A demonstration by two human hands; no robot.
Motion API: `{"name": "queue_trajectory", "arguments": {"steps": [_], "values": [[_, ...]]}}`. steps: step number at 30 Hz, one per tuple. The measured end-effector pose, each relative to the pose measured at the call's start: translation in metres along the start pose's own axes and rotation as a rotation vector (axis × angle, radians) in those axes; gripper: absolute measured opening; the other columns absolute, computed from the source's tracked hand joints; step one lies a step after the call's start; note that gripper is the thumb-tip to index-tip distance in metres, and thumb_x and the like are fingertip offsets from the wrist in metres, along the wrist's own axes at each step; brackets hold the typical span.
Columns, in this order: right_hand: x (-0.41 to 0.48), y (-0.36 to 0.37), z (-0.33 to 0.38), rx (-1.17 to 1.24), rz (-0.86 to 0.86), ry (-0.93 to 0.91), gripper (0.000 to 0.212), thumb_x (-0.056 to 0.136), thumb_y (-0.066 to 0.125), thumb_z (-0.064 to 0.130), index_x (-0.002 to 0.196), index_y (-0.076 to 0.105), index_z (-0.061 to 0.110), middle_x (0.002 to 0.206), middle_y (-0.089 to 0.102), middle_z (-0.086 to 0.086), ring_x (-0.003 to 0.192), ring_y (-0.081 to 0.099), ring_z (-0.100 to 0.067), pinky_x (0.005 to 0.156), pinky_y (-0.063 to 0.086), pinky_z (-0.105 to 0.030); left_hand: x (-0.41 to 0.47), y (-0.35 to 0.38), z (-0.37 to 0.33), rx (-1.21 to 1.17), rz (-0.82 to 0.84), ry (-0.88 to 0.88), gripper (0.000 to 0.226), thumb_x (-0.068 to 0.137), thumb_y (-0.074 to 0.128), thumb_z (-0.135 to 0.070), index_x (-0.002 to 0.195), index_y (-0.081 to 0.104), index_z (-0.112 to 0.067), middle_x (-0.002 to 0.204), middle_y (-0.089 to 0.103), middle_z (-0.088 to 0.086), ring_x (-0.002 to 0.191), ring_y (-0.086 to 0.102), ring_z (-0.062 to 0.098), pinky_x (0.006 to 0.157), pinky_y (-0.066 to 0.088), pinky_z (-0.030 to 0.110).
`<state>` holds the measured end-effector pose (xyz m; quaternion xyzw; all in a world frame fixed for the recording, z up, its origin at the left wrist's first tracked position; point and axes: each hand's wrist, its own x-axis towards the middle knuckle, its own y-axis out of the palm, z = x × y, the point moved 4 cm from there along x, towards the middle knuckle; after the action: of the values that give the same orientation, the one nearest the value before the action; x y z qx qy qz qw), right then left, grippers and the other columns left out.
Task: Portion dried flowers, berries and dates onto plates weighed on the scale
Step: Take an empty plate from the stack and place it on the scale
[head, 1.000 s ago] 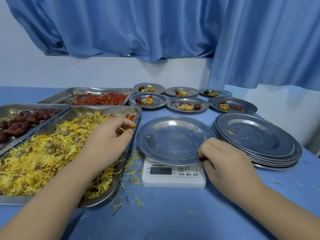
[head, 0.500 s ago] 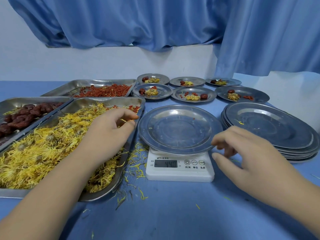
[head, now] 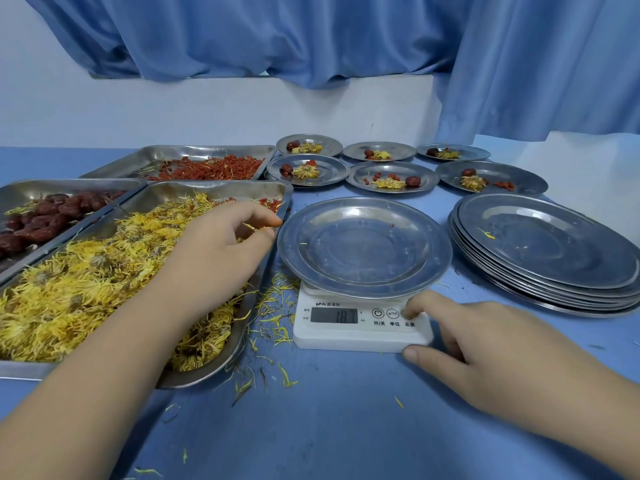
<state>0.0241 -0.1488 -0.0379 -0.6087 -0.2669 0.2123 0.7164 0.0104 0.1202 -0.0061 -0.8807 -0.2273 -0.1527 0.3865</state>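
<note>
- Beside the near right corner of the scale, the right hand lies low with its fingers loosely spread. Its forefinger tip presses the rightmost round button, its thumb touches the front edge of the casing, and it holds nothing.
- The left hand rests over the nearest tray. Its fingers are curled narrow, pinching a few thin strands of dried flowers against the thumb.
- The dried flowers are a shaggy yellow heap of thread-like petals filling that rectangular, round-cornered steel tray. Loose petals lie on the smooth blue bench between tray and scale.
- The scale is a flat white plastic slab with a grey display. It carries a round, shallow empty plate of dull, scuffed steel.
- A stack of plates of the same make sits just to the right.
- Wrinkled dark-red dates fill a second tray on the left, and small orange-red berries fill a third tray behind.
- Six smaller plates stand in two rows at the back. Each holds a tuft of flowers and a date, and some also hold berries.
- A blue curtain hangs in soft folds.
</note>
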Motion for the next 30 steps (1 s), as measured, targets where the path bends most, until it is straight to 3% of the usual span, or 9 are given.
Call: {"name": "queue_trajectory", "arguments": {"steps": [3,7,9,11,14,19,24,30], "values": [[0.001,0.003,0.002,-0.011,0.012,0.024,0.046,0.073,0.027,0.075,0.106,0.029,0.044,0.065,0.052,0.015,0.059,0.048,-0.003,0.045,0.025,-0.021,0.0,0.0,0.0,0.008,0.002,0.004,0.016,0.093,0.058,-0.019,0.096,0.069,-0.031,0.082,0.061,-0.017,0.059,0.054,-0.007,0.05,0.037,0.003],[0.003,0.005,0.005,0.004,0.079,0.038,0.048,0.073,0.032,0.077,0.104,0.028,0.04,0.087,0.042,0.049,0.059,0.049,-0.003,0.046,0.026,-0.022,0.0,-0.001,0.0,0.024,0.008,0.016,0.017,0.093,0.058,-0.021,0.096,0.068,-0.034,0.085,0.062,-0.018,0.067,0.056,-0.005,0.052,0.037,0.002],[0.004,0.006,0.006,0.014,0.084,0.043,0.057,0.068,0.03,0.082,0.103,0.03,0.038,0.079,0.054,0.031,0.059,0.049,-0.003,0.046,0.027,-0.021,0.0,0.0,0.001,0.036,0.012,0.017,0.016,0.093,0.058,-0.022,0.097,0.068,-0.035,0.088,0.062,-0.02,0.073,0.056,-0.007,0.054,0.037,0.001],[0.003,0.006,0.008,-0.03,0.077,0.052,0.064,0.06,0.026,0.088,0.1,0.029,0.038,0.067,0.054,0.011,0.06,0.047,-0.001,0.046,0.027,-0.021,0.001,-0.001,0.002,0.042,0.011,0.019,0.017,0.093,0.058,-0.022,0.098,0.068,-0.034,0.089,0.062,-0.02,0.077,0.055,-0.009,0.056,0.036,0.0],[0.001,0.007,0.011,-0.062,0.07,0.074,0.067,0.055,0.024,0.091,0.099,0.026,0.041,0.069,0.052,0.012,0.061,0.042,0.002,0.046,0.023,-0.022,0.001,-0.001,0.001,0.041,0.01,0.033,0.017,0.093,0.058,-0.021,0.096,0.067,-0.036,0.087,0.062,-0.021,0.075,0.055,-0.011,0.056,0.035,0.0],[0.001,0.001,0.006,0.003,-0.009,0.088,0.053,0.064,0.023,0.083,0.098,0.031,0.044,0.062,0.048,0.011,0.059,0.045,-0.001,0.045,0.024,-0.021,0.001,0.0,0.003,0.016,0.03,0.06,0.018,0.093,0.058,-0.021,0.095,0.067,-0.036,0.084,0.061,-0.019,0.067,0.054,-0.009,0.054,0.036,0.003],[0.003,-0.009,0.003,0.021,-0.188,0.116,0.04,0.075,0.03,0.069,0.068,0.033,0.03,0.051,0.046,0.005,0.051,0.044,-0.006,0.045,0.029,-0.023,0.0,-0.001,0.001,0.0,0.019,0.101,0.019,0.092,0.059,-0.018,0.096,0.068,-0.034,0.086,0.06,-0.02,0.069,0.054,-0.011,0.055,0.036,0.003],[0.011,-0.003,0.0,0.066,-0.223,0.075,0.027,0.085,0.039,0.058,0.083,0.028,0.034,0.056,0.048,0.005,0.057,0.047,-0.008,0.05,0.032,-0.023,-0.001,-0.004,-0.005,-0.026,-0.01,0.15,0.023,0.091,0.06,-0.015,0.095,0.067,-0.036,0.092,0.059,-0.034,0.081,0.055,-0.009,0.064,0.038,0.003]]}}
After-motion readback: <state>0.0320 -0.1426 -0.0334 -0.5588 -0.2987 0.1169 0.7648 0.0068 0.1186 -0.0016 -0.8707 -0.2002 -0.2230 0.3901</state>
